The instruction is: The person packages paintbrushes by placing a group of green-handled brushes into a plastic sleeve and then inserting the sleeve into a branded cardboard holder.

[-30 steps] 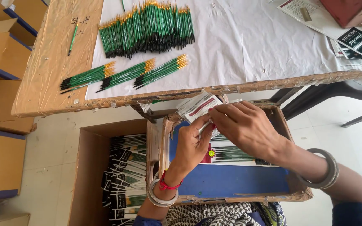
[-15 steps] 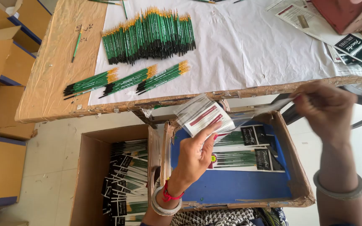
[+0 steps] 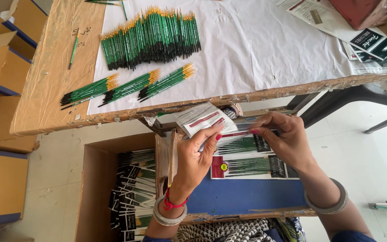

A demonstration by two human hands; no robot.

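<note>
My left hand (image 3: 196, 157) holds up a small stack of clear plastic brush sleeves with red and white card inserts (image 3: 204, 118). My right hand (image 3: 284, 138) pinches the right edge of the same stack. Both hands hover over a cardboard tray with a blue bottom (image 3: 247, 197) on my lap. Two packed brush sets (image 3: 251, 166) lie in that tray below the hands. On the table above, a large heap of green-handled paintbrushes (image 3: 151, 38) lies on white paper, with three smaller bundles (image 3: 126, 87) in front of it.
A brown carton full of packed brush sets (image 3: 131, 192) stands on the floor at my left. Closed cardboard boxes (image 3: 1, 67) are stacked at the far left. Printed cards and a dark red box (image 3: 363, 11) sit on the table's right end. A dark chair leg (image 3: 359, 94) crosses the right.
My right hand swung out to the right and has come back to the sleeves in my left hand. The left hand stayed raised over the tray.
</note>
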